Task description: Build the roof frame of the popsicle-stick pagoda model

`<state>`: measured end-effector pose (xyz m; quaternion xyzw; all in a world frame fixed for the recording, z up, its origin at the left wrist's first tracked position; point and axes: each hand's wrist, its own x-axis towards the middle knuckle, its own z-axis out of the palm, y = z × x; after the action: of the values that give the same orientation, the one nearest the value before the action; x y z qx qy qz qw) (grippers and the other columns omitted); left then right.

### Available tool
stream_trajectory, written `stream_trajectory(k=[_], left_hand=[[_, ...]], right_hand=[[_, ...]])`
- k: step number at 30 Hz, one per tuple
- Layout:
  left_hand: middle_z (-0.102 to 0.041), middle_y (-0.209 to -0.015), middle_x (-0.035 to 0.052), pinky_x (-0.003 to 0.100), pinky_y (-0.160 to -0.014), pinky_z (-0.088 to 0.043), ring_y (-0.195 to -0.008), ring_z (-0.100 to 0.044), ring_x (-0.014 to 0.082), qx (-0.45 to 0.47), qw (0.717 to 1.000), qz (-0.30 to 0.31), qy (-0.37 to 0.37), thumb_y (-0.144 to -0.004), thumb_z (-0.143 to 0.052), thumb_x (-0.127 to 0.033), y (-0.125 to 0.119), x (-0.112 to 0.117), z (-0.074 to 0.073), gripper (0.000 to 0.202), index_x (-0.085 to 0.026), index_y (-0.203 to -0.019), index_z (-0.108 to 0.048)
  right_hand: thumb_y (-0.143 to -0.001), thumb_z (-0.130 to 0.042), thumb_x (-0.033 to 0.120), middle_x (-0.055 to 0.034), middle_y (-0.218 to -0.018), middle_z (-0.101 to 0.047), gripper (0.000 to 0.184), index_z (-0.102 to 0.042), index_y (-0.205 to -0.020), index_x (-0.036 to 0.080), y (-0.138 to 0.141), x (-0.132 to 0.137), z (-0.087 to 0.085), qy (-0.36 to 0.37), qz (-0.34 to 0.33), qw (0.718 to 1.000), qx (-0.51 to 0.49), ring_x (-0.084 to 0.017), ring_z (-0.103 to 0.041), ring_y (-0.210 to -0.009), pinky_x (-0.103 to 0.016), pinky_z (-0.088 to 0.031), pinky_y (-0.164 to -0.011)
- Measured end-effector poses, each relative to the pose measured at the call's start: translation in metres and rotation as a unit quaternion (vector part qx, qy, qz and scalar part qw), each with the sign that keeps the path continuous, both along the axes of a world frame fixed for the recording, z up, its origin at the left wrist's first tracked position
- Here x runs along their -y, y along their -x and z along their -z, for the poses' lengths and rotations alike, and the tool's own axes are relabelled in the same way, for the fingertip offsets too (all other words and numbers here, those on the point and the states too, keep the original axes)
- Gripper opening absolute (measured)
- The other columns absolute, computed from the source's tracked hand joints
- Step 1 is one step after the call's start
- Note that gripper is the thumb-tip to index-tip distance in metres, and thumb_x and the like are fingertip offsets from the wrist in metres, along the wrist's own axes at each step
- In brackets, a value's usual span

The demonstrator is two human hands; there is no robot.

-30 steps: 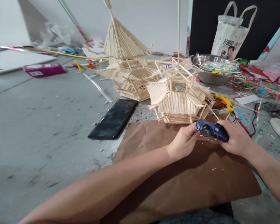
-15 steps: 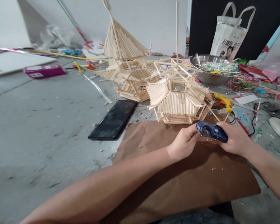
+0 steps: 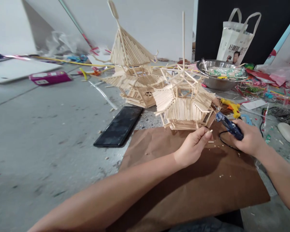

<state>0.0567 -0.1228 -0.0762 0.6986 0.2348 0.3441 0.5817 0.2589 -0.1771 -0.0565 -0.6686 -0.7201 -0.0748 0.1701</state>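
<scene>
A craft workspace is spreading over a stained floor point(image 3: 62, 129): a stick-built pavilion point(image 3: 183, 109) is standing at the far edge of the brown sheet point(image 3: 190, 196), a glue gun point(image 3: 234, 109) lying beyond.

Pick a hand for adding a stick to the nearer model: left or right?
Left, probably: the left hand pinches a pale stick near the nearer model, while the right hand is occupied with the blue tool.

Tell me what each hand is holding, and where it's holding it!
The left hand pinches a wooden stick just behind its visible tip, between thumb and forefinger. The right hand grips a dark blue hand tool by its handle end.
</scene>
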Motion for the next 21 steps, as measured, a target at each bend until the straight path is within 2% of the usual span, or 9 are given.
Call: stream_trajectory(k=[2,6,9,13,15,17,19,21], left_hand=[[-0.031,-0.055,-0.0077,0.018,-0.044,-0.026,-0.048,-0.027,0.0059,0.029,0.999,0.02,0.041,-0.085,-0.041,-0.052,0.002,0.0,-0.003,0.034,-0.018,-0.078,-0.043],[-0.035,-0.054,-0.0085,0.017,-0.04,-0.024,-0.045,-0.029,0.0047,0.082,0.993,0.03,0.084,-0.085,-0.046,-0.045,0.007,0.001,-0.013,0.027,-0.018,-0.085,-0.042],[-0.048,-0.058,-0.0053,0.016,-0.042,-0.029,-0.045,-0.035,0.004,0.08,0.995,0.009,0.051,-0.085,-0.048,-0.042,0.013,0.001,-0.028,0.024,-0.018,-0.083,-0.043],[-0.058,-0.062,-0.0019,0.016,-0.044,-0.037,-0.047,-0.044,0.0043,0.095,0.995,-0.036,-0.025,-0.082,-0.055,-0.039,0.024,-0.003,-0.05,0.023,-0.018,-0.078,-0.047],[-0.059,-0.061,-0.0021,0.016,-0.043,-0.039,-0.045,-0.046,0.0043,0.112,0.989,-0.07,-0.072,-0.08,-0.059,-0.037,0.028,-0.006,-0.057,0.021,-0.018,-0.077,-0.05],[-0.059,-0.06,-0.0029,0.015,-0.041,-0.04,-0.045,-0.048,0.0043,0.137,0.977,-0.099,-0.128,-0.08,-0.06,-0.033,0.032,-0.01,-0.062,0.017,-0.018,-0.078,-0.053],[-0.058,-0.058,-0.0044,0.014,-0.039,-0.039,-0.043,-0.049,0.004,0.175,0.959,-0.12,-0.187,-0.081,-0.059,-0.03,0.036,-0.017,-0.068,0.01,-0.02,-0.081,-0.057],[-0.057,-0.056,-0.0055,0.014,-0.036,-0.037,-0.042,-0.048,0.0035,0.213,0.937,-0.138,-0.239,-0.083,-0.058,-0.028,0.041,-0.025,-0.079,0.006,-0.023,-0.087,-0.059]], right_hand=[[-0.075,-0.049,0.037,-0.005,-0.084,-0.067,0.032,-0.051,-0.102,0.02,-0.009,-0.001,-0.007,0.033,-0.033,0.999,0.001,-0.021,-0.064,-0.074,-0.028,-0.043,-0.062],[-0.078,-0.049,0.042,-0.0055,-0.091,-0.066,0.034,-0.051,-0.105,0.021,-0.02,-0.004,-0.009,0.162,-0.094,0.982,0.036,-0.021,-0.062,-0.08,-0.03,-0.043,-0.067],[-0.077,-0.052,0.047,-0.0083,-0.094,-0.064,0.041,-0.052,-0.107,0.019,-0.017,-0.007,0.002,0.207,-0.108,0.97,0.068,-0.022,-0.06,-0.084,-0.033,-0.043,-0.072],[-0.069,-0.055,0.061,-0.0142,-0.104,-0.061,0.063,-0.052,-0.113,0.016,-0.01,-0.007,0.015,0.19,-0.12,0.969,0.098,-0.028,-0.056,-0.094,-0.041,-0.042,-0.08],[-0.072,-0.048,0.063,-0.0141,-0.112,-0.058,0.062,-0.053,-0.114,0.017,-0.012,-0.006,0.013,0.175,-0.121,0.974,0.079,-0.028,-0.054,-0.101,-0.04,-0.041,-0.082],[-0.081,-0.038,0.059,-0.0106,-0.107,-0.061,0.051,-0.058,-0.105,0.019,-0.019,-0.011,0.005,0.154,-0.077,0.984,0.036,-0.024,-0.057,-0.097,-0.035,-0.042,-0.078],[-0.086,-0.027,0.054,-0.0072,-0.089,-0.066,0.048,-0.061,-0.089,0.02,-0.032,-0.024,-0.003,0.12,0.026,0.992,-0.007,-0.02,-0.06,-0.082,-0.029,-0.041,-0.068],[-0.086,-0.026,0.053,-0.0078,-0.075,-0.066,0.049,-0.061,-0.082,0.019,-0.048,-0.045,-0.006,0.078,0.151,0.985,-0.023,-0.02,-0.061,-0.072,-0.029,-0.038,-0.061]])
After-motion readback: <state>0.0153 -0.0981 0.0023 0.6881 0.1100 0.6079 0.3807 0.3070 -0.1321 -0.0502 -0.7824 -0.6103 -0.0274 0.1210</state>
